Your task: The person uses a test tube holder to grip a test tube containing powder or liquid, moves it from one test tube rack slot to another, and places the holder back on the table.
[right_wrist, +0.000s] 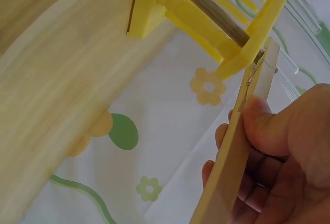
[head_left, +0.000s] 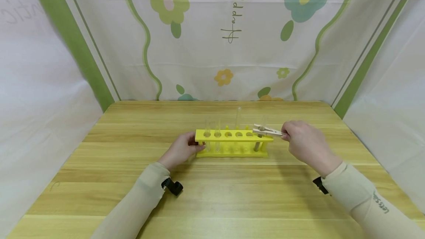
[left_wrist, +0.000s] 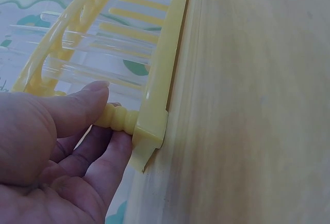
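A yellow test tube rack (head_left: 234,154) stands upright on the table. My left hand (head_left: 179,151) grips its left end post (left_wrist: 117,118) between thumb and fingers. In my right hand (head_left: 306,144) is a wooden clamp (head_left: 270,132), pinched by its handle, with its jaws around a test tube (right_wrist: 214,13) in the rack's rightmost hole. Dark contents fill that tube's lower part. Two clear tubes (head_left: 217,145) stand in the left holes. Another clear tube (head_left: 238,116) rises higher, behind the top plate; whether it sits on a back peg, I cannot tell.
The rack rests on a wooden table (head_left: 212,194) near its middle. Behind the table's far edge hangs a white cloth (head_left: 206,58) with flowers and green borders, and pale cloth panels hang at both sides.
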`<state>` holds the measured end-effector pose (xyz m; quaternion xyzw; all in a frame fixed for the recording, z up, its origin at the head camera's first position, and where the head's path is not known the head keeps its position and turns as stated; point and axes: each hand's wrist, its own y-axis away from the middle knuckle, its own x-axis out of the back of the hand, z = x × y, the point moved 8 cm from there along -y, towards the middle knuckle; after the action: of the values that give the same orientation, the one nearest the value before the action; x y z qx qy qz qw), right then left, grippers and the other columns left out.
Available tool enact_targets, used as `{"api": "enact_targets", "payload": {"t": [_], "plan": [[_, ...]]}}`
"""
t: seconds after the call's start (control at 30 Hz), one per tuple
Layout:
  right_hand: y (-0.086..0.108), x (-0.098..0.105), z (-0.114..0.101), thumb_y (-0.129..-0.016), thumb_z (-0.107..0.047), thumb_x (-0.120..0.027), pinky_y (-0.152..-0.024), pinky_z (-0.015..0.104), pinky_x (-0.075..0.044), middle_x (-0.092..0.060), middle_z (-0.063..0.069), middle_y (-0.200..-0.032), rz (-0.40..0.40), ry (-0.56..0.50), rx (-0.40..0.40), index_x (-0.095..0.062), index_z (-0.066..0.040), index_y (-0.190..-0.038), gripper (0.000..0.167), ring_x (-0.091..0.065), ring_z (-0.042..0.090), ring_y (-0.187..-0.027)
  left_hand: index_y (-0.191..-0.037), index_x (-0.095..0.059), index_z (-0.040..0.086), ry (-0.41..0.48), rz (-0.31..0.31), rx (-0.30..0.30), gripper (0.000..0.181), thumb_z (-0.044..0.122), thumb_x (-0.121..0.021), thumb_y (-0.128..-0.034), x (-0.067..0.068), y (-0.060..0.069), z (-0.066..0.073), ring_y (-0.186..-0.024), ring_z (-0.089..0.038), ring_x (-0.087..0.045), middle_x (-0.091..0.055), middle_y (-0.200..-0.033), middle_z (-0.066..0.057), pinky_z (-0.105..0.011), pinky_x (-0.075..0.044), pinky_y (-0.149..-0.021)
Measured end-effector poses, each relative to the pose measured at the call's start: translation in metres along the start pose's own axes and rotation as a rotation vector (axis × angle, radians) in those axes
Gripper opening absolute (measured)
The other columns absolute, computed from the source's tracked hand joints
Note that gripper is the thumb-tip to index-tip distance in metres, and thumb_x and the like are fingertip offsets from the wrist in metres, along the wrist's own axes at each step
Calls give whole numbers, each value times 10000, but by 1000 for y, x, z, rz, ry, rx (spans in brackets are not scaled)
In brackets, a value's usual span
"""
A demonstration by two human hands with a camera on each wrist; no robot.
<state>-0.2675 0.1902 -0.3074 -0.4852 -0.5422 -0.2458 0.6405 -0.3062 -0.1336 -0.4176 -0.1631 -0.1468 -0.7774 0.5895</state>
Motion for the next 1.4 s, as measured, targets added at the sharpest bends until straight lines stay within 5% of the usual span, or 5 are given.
{"api": "enact_targets", "payload": {"t": [0.93,1.4], "plan": [[4,-4,-9,-900,-52,-716,-661,427,-512,-635,76,-901,-18,33,102,-688,-35,-1019,124,-584,291,-813,-1161,-673,171,0,-8,-19,246,146,-724,-922,0,1,2,-947,-190,-610,-679,-1056,12,-339,-510,-797],[0,-3,-8,-872,-41,-740,-579,375,-505,-622,50,-869,-68,-14,61,-707,-29,-946,81,-575,193,-698,-1164,-671,180,18,-10,-19,257,162,-734,-915,-1,1,1,-958,-194,-603,-677,-1066,13,-339,-508,-808]]}}
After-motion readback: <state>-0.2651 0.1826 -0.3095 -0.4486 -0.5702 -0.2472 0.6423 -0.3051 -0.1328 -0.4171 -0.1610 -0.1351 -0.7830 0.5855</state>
